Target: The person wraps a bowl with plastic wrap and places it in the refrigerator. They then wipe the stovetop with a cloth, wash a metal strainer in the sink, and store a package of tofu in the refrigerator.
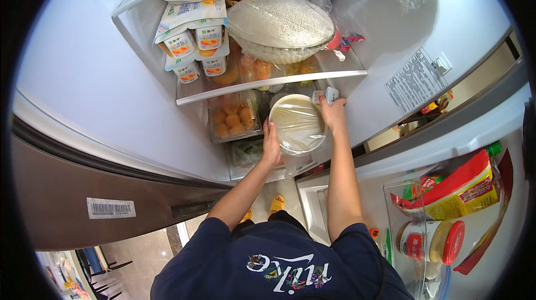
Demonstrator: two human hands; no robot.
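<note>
A round cream-coloured bowl (297,124) covered with cling film is inside the open refrigerator, below the glass shelf. My left hand (272,144) grips its left side, with the thumb along the wall near the rim. To the right of the bowl, my right hand (333,113) has its fingers on a small white and blue package (331,95), which looks like a yogurt cup; its lower part is hidden. Left of the bowl, a clear plastic box (235,120) holds several round orange-brown items.
Above, the glass shelf's front edge (272,86) spans the compartment. On that shelf stand stacked yogurt cups (194,42) and a film-covered glass bowl (284,23). The right door's rack (404,216) carries a red-lidded jar (431,241) and a red-yellow bag (460,193). At left is the brown door (125,182).
</note>
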